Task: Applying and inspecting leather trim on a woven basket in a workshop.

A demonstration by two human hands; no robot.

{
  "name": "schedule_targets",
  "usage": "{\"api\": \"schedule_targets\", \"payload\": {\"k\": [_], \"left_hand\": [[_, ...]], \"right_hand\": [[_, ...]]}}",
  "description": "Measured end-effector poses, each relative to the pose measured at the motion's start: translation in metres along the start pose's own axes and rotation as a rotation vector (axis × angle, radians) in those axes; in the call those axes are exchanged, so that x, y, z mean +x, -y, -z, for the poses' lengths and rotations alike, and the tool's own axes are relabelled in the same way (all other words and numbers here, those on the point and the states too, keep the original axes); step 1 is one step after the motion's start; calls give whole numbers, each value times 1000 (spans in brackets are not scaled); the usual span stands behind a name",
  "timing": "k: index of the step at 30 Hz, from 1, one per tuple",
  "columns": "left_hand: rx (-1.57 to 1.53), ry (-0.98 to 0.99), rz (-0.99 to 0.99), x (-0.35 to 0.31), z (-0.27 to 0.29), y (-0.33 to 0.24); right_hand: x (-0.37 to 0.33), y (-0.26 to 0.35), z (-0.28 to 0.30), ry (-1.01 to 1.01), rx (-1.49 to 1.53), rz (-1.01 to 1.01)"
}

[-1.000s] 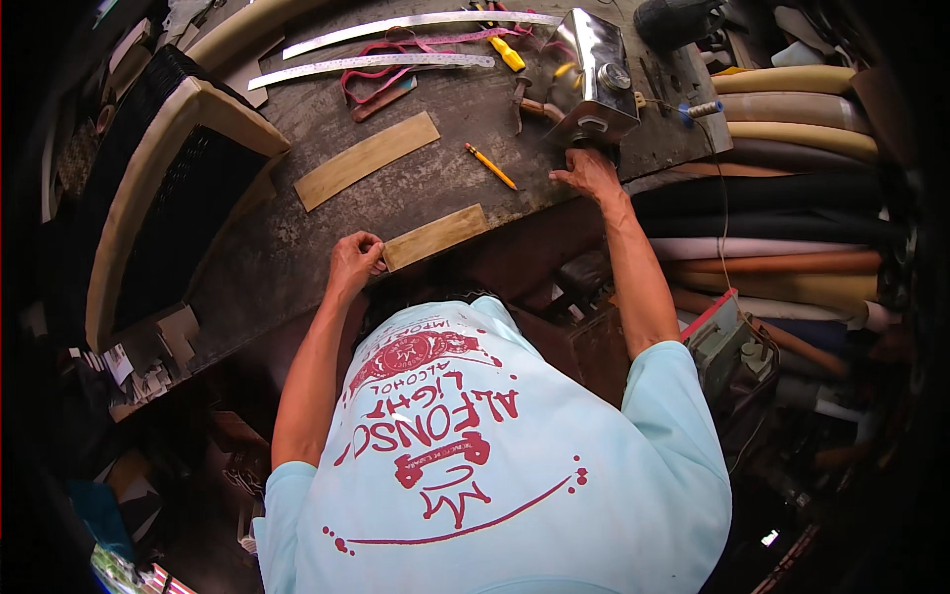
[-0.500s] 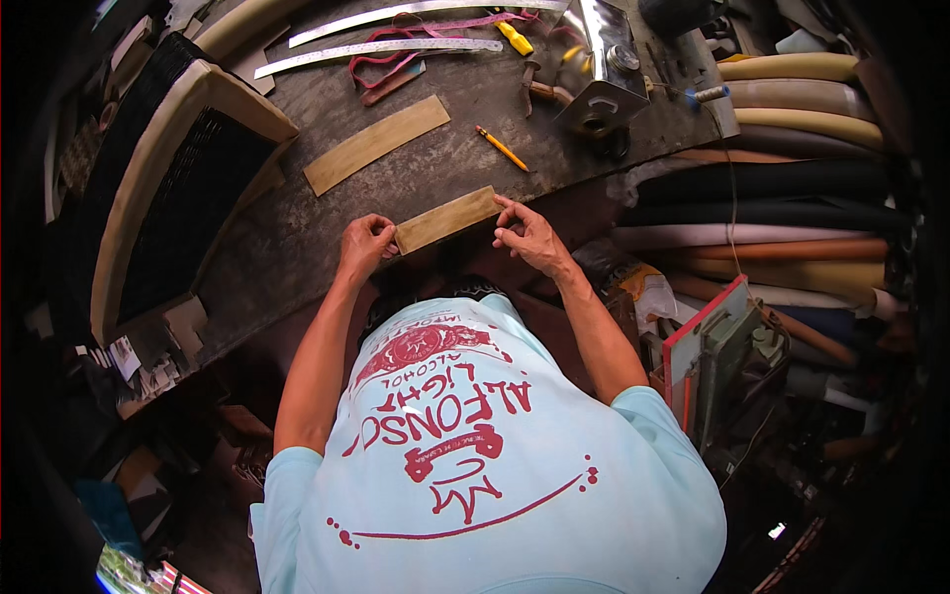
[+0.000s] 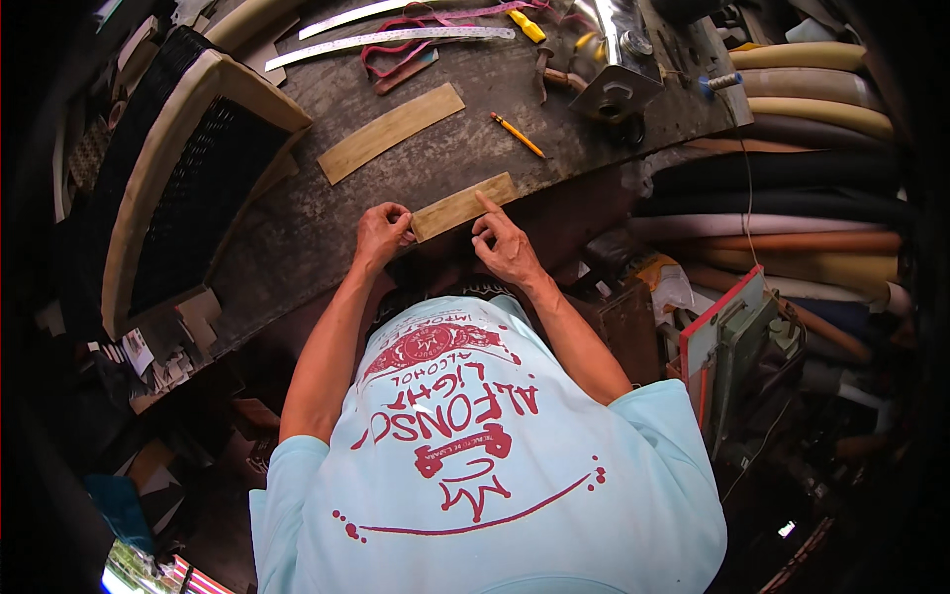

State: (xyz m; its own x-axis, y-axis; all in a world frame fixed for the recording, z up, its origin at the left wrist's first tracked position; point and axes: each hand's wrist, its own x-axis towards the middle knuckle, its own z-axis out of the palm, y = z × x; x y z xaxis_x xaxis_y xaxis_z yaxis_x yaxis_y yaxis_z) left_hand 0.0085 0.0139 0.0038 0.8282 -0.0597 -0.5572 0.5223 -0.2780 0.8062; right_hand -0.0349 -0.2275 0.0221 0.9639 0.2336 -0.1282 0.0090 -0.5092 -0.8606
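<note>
A short tan strip (image 3: 460,210), flat with a wood-like or leather-like surface, lies aslant at the near edge of the dark worktable. My left hand (image 3: 382,236) is closed in a pinch right at its left end; whether anything sits between the fingertips is hidden. My right hand (image 3: 509,251) lays its stretched index finger on the strip's right part, with the other fingers loosely curled below the near edge. A longer, slightly curved tan strip (image 3: 391,134) lies farther back, and a yellow pencil (image 3: 518,135) rests to its right.
On the worktable (image 3: 297,223) stand a black woven panel with a tan border (image 3: 129,198) at left and a shiny metal can (image 3: 618,89) at back right. Metal rulers (image 3: 396,45) and a pink tape (image 3: 396,67) lie behind. Rolls of material (image 3: 792,183) are stacked right.
My right hand has moved left along the short strip, its index finger now lying on the surface instead of at the right end. My left hand stays at the left end. The whole view has shifted slightly.
</note>
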Motion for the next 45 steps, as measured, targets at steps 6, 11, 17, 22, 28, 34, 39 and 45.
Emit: {"api": "schedule_targets", "payload": {"k": [6,11,17,22,28,34,39,45], "left_hand": [[7,-11,-21,3,-1,2],[-17,5,-30,3,1,3],[40,13,-33,1,2,-8],[334,45,-172,10,12,-10],[258,132,-134,13,19,-10],[248,170,-139,13,20,-8],[287,90,-178,14,15,0],[483,13,-375,8,5,3]], "right_hand": [[-19,13,-40,191,-512,90],[-19,17,-37,160,-250,121],[-29,18,-50,87,-378,-37],[-27,16,-69,251,-778,196],[-12,21,-90,181,-873,183],[-6,26,-101,147,-1055,318],[-14,12,-89,124,-988,294],[-8,27,-93,91,-989,144]]}}
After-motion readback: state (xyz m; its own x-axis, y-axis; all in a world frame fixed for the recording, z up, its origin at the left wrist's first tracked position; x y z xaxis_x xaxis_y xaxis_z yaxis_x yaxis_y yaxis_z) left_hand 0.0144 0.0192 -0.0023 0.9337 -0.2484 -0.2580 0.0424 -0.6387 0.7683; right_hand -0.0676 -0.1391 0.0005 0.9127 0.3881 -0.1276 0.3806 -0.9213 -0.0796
